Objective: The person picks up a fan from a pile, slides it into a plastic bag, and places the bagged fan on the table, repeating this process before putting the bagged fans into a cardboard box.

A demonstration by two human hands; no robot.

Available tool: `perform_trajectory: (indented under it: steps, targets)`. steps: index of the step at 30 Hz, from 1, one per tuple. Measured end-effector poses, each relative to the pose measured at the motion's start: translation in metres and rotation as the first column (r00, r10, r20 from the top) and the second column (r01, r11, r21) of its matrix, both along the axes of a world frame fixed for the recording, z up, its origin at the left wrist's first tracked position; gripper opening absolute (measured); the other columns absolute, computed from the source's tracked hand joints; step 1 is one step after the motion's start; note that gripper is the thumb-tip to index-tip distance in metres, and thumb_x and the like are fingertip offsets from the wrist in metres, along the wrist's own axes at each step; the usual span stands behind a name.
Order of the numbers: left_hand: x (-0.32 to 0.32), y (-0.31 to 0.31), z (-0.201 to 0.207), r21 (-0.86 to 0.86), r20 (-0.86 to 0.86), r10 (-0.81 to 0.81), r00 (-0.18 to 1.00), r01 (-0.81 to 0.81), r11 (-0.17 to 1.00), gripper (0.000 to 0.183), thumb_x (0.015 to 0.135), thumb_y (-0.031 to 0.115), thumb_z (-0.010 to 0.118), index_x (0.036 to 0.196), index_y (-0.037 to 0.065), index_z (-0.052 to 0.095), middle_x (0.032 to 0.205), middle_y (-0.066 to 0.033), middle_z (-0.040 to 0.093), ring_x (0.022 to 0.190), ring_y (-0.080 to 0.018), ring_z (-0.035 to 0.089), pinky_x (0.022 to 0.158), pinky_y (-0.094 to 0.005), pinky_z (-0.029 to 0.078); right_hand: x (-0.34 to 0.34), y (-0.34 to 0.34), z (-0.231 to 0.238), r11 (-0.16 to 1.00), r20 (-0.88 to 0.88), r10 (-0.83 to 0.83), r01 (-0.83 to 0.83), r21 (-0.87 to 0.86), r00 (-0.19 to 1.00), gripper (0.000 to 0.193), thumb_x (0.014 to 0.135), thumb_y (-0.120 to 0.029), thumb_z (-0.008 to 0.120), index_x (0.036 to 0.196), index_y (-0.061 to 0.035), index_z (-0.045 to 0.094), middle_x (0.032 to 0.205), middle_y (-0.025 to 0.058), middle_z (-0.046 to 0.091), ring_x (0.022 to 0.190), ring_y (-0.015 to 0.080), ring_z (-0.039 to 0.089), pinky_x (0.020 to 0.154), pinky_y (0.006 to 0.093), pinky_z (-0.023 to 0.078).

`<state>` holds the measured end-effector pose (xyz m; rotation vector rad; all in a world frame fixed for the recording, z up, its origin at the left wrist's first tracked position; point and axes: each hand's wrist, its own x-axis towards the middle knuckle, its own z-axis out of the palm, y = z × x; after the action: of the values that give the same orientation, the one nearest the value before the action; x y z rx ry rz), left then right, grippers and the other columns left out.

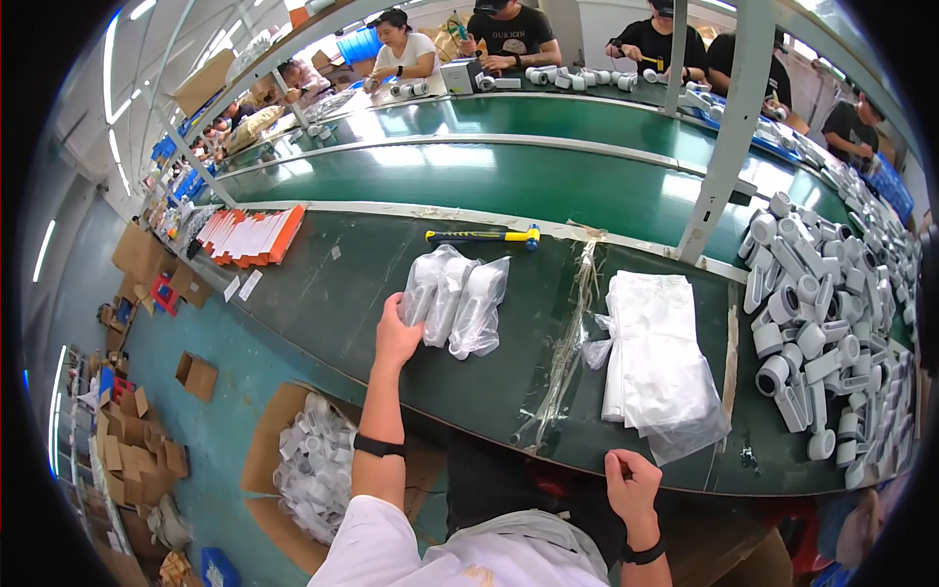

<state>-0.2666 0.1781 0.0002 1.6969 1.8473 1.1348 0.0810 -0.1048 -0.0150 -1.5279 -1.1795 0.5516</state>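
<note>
Three white devices in clear plastic bags (452,298) lie side by side on the dark work table (391,220). My left hand (397,333) is at the leftmost bagged device, its fingers and thumb against the bag's left side, gripping it. My right hand (634,481) is curled closed at the table's front edge, with nothing visible in it. Beyond it on the table lies a stack of clear plastic bags (653,342). A yellow and dark hammer (484,236) with a blue head rests behind the bagged devices.
Loose white devices (807,313) are heaped at the right. Orange-and-white flat boxes (252,235) lie at the far left. On the floor, a cardboard box (262,450) holds bagged devices. A green conveyor (440,171) and a metal post (729,137) stand beyond; several people work across it.
</note>
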Motion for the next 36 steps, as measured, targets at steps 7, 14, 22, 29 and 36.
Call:
perform_trajectory:
  steps: [7, 14, 22, 29, 36]
  targets:
    - [0.048, -0.052, 0.032, 0.292, -0.072, -0.003, 0.997, 0.024, 0.956, 0.028, 0.078, 0.008, 0.071, 0.103, 0.001, 0.062, 0.102, -0.0088, 0.061, 0.089, -0.0189, 0.059, 0.078, -0.0296, 0.047, 0.008, 0.0, 0.005, 0.996, 0.073, -0.087, 0.086, 0.025, 0.994, 0.006, 0.082, -0.008, 0.071, 0.084, -0.0025, 0.07, 0.066, 0.008, 0.064, 0.053, 0.0102, 0.057, 0.05, 0.0241, 0.045]
    - [0.089, -0.115, -0.006, -0.041, 0.429, -0.399, 0.81, 0.459, 0.887, 0.013, 0.09, 0.003, 0.061, 0.102, -0.001, 0.062, 0.087, -0.0032, 0.064, 0.073, -0.0083, 0.058, 0.066, -0.0211, 0.046, 0.092, -0.037, 0.084, 0.989, 0.097, -0.115, 0.123, -0.084, 0.989, 0.018, 0.081, -0.011, 0.072, 0.098, -0.0037, 0.07, 0.075, 0.0061, 0.066, 0.062, 0.0082, 0.057, 0.057, 0.0239, 0.048]
    - [0.129, -0.113, 0.011, -0.024, 0.45, -0.424, 0.786, 0.485, 0.874, 0.024, 0.088, -0.001, 0.062, 0.112, -0.001, 0.06, 0.096, -0.0059, 0.065, 0.085, -0.0109, 0.06, 0.078, -0.024, 0.049, 0.264, -0.049, 0.051, 0.784, 0.825, -0.436, 0.601, 0.153, 0.36, 0.041, 0.074, -0.013, 0.071, 0.113, -0.0044, 0.061, 0.108, 0.009, 0.062, 0.103, 0.0295, 0.054, 0.086, 0.0391, 0.044]
    - [0.264, -0.166, 0.071, 0.219, -0.199, -0.924, 0.326, 0.934, 0.282, 0.036, 0.069, 0.013, 0.08, 0.101, 0.005, 0.066, 0.098, -0.0115, 0.066, 0.09, -0.0295, 0.063, 0.079, -0.0354, 0.051, 0.27, -0.026, 0.035, 0.694, 0.926, -0.13, 0.7, -0.17, 0.353, 0.042, 0.074, -0.016, 0.073, 0.112, -0.0063, 0.059, 0.109, 0.011, 0.061, 0.096, 0.032, 0.056, 0.084, 0.0445, 0.045]
    - [0.311, -0.186, 0.041, 0.126, -0.552, -0.77, 0.321, 0.944, 0.304, 0.03, 0.067, 0.023, 0.079, 0.09, 0.011, 0.064, 0.084, -0.0046, 0.059, 0.08, -0.0228, 0.054, 0.071, -0.0353, 0.041, 0.201, -0.05, 0.072, 0.788, 0.437, -0.505, 0.604, -0.119, 0.744, 0.029, 0.08, -0.008, 0.065, 0.108, -0.0048, 0.057, 0.096, 0.0114, 0.064, 0.074, 0.0246, 0.063, 0.068, 0.0349, 0.05]
